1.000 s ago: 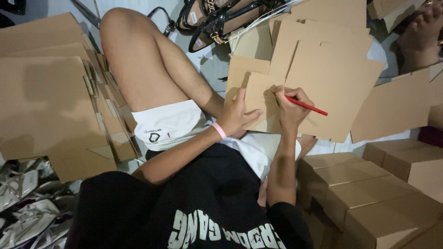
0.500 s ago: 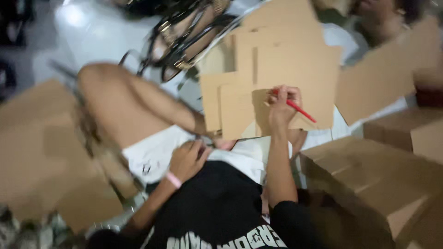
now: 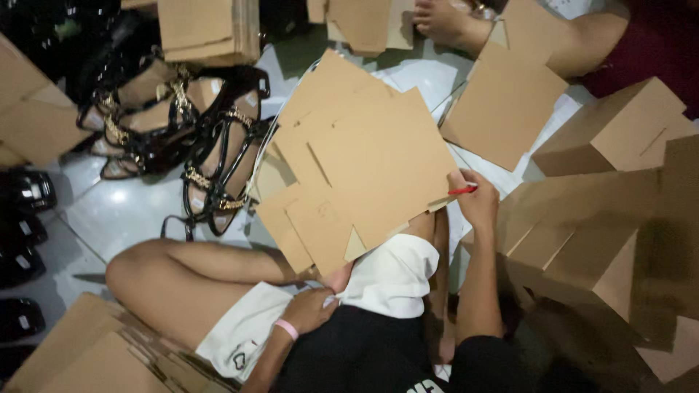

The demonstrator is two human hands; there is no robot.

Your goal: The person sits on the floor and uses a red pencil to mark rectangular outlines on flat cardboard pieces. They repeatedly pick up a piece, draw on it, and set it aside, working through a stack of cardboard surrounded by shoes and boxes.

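Right hand, frame centre-right, grips a red pen against flattened cardboard; left hand, lower centre, curls loosely, holding nothing visible.

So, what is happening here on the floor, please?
A person sits on the floor among cardboard. The right hand holds a red pen at the edge of a flat cardboard sheet lying over the lap. The left hand rests by the white shorts. Black sandals lie nearby.
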